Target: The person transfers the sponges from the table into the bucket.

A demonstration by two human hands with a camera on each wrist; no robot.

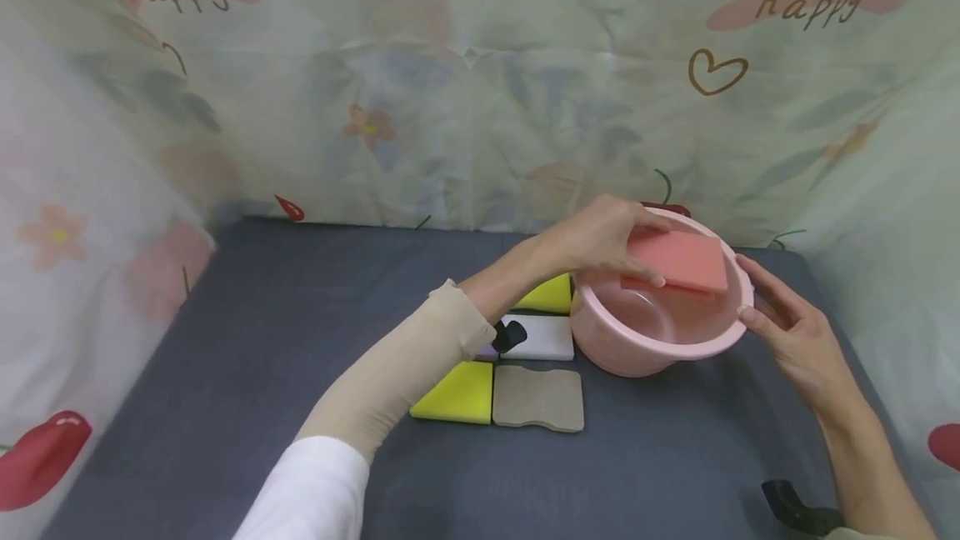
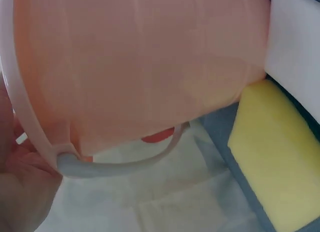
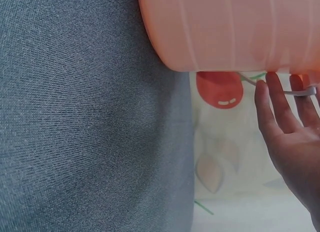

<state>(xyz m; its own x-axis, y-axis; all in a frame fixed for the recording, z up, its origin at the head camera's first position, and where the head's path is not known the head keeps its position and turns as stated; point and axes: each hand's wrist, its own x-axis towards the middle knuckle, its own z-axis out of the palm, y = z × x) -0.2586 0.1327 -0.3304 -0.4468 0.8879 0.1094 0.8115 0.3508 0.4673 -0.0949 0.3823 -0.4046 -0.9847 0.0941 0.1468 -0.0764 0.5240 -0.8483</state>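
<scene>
My left hand [image 1: 611, 236] pinches a coral-pink sponge block [image 1: 682, 261], thumb in front and fingers behind, within the mouth of a pink bucket [image 1: 626, 348]. At the bucket's right side my right hand [image 1: 806, 344] holds the rim between thumb and fingers. The right wrist view shows the fingers [image 3: 280, 104] of that hand spread along the bucket's outer wall, by its thin handle [image 3: 297, 93]. In the left wrist view, the bucket wall fills the top, with a grey handle grip [image 2: 100, 169] below and part of the left hand [image 2: 27, 182] at the rim.
Left of the bucket lie a yellow sponge [image 1: 547, 294], a white block [image 1: 540, 337], another yellow block [image 1: 457, 394] and a grey-brown wavy-edged block [image 1: 537, 398]. A purple edge [image 1: 486, 353] peeks past the left sleeve. Printed curtains [image 1: 465, 123] border the dark tabletop [image 1: 247, 340].
</scene>
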